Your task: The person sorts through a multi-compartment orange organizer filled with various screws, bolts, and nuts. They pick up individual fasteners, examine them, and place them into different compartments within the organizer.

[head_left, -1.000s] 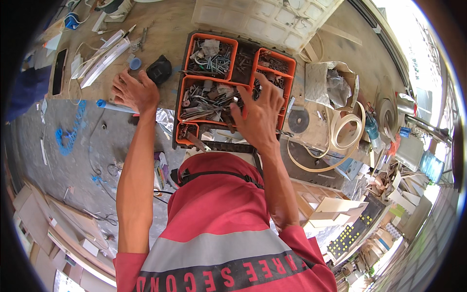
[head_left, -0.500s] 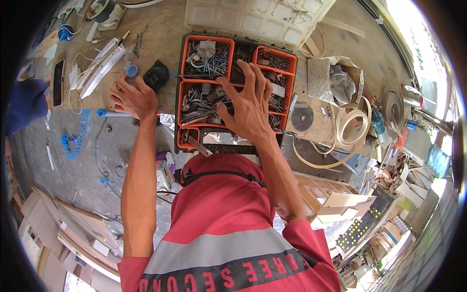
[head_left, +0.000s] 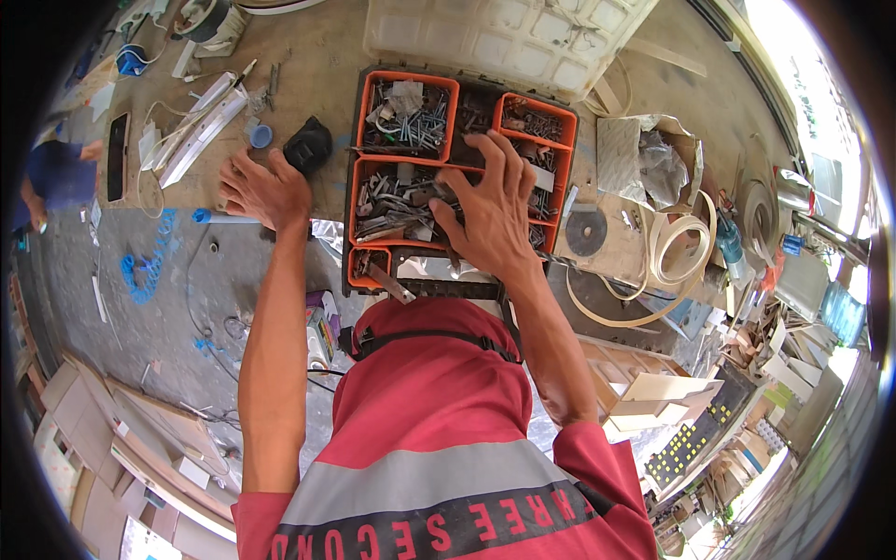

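Observation:
A black organizer box [head_left: 360, 201] with orange bins stands open on the workbench in front of me. My right hand [head_left: 499, 219] hovers over it, thumb and fingers spread and bent, fingertips above the middle-left bin [head_left: 397, 201] of loose metal bits. No object shows between them. Screws fill the far-left bin [head_left: 407, 121], and smaller hardware lies in the far-right bin [head_left: 532, 121]. My left hand [head_left: 266, 194] rests at the bench's near edge, fingers apart and slightly curled, holding nothing. Just beyond it are a black rounded object [head_left: 307, 147] and a blue cap [head_left: 260, 136].
Behind the box stands its raised clear lid [head_left: 504, 42]. To the right are a torn carton [head_left: 621, 159], a dark disc [head_left: 586, 231] and coiled edge strips [head_left: 677, 250]. A phone [head_left: 117, 157] and white strips [head_left: 201, 131] lie left, near another person's sleeve [head_left: 61, 182].
My right hand's fingertips have drawn slightly toward me and to the right over the middle-left bin. My left hand stays put. More of the other person's arm shows at left.

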A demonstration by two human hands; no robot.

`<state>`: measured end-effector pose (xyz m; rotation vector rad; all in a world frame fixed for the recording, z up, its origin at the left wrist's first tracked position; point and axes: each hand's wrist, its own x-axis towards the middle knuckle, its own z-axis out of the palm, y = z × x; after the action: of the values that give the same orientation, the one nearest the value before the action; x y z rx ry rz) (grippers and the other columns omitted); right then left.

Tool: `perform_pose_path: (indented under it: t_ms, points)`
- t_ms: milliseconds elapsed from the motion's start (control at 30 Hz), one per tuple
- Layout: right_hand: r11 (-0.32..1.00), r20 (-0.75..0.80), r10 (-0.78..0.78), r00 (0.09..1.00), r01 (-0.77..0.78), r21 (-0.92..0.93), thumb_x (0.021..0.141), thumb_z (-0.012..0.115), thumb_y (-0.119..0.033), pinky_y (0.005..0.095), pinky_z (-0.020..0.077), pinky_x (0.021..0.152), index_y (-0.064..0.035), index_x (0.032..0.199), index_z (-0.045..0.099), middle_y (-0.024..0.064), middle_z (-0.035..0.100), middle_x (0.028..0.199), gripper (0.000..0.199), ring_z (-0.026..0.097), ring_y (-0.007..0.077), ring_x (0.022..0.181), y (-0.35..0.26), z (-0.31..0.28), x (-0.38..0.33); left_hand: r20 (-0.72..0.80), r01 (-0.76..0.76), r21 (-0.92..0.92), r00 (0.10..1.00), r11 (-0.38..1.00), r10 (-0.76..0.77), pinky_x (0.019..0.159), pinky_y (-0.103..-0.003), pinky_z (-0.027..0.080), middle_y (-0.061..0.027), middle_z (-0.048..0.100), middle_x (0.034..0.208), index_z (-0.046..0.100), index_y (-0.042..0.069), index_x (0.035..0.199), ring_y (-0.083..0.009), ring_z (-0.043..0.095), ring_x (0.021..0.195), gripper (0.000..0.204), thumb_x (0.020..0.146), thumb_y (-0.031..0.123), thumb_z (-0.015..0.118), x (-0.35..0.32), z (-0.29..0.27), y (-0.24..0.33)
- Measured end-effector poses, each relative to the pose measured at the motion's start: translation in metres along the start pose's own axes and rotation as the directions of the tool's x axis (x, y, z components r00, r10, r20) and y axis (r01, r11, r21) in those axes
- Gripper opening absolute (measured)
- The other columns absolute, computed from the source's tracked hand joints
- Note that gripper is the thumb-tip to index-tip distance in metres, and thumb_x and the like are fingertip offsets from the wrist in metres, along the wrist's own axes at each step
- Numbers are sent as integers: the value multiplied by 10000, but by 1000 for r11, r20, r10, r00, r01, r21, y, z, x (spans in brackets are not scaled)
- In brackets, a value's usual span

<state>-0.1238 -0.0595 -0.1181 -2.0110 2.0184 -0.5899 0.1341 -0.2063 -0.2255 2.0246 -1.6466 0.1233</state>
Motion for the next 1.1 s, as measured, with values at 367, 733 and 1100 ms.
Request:
perform_pose_path:
  t_ms: [367, 733, 1100]
  points:
    - [988, -112, -13, 994, 30, 149, 859, 767, -287, 565, 273, 1112, -99, 1048, 740, 160, 454, 1516, 268, 352, 406, 1451, 5, 3, -13, 28, 28, -25, 999, 999, -27, 1068, -544, 283, -121, 539, 1392, 611, 106, 1296, -362, 421, 1324, 432, 958, 373, 641, 1, -2, 0]
    - [999, 4, -5, 1000, 5, 47, 831, 813, -302, 577, 283, 1152, -78, 1073, 755, 170, 498, 1508, 335, 402, 426, 1441, 0, 1, 0, 54, 84, 94, 995, 992, -89, 1041, -614, 356, -183, 541, 1427, 586, 80, 1320, -427, 474, 1310, 465, 961, 372, 625, 5, -4, 5]
    - [1000, -35, 2, 999, -3, -18, 810, 809, -322, 593, 294, 1148, -57, 1040, 700, 213, 515, 1405, 367, 421, 444, 1389, -13, 12, -6, 152, 128, -58, 981, 990, -118, 1087, -603, 327, -215, 495, 1417, 546, 35, 1351, -425, 442, 1337, 526, 931, 344, 618, -3, -27, 17]
